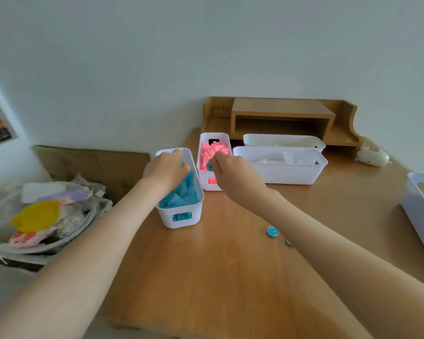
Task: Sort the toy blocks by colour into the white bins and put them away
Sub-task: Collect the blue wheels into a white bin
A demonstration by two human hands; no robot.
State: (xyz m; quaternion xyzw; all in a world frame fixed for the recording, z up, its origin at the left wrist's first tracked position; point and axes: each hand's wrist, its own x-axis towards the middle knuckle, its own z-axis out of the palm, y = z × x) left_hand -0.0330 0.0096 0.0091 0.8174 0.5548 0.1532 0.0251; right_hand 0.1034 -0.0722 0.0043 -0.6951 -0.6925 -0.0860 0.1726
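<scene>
Blue blocks fill the blue bin near the desk's left edge. My left hand is down in it, fingers curled round one block. My right hand hangs over the pink bin just beside it (full of pink blocks), fingers pinching a blue disc. Two loose discs lie on the desk by my right forearm. Two long bins sit right of the pink bin.
</scene>
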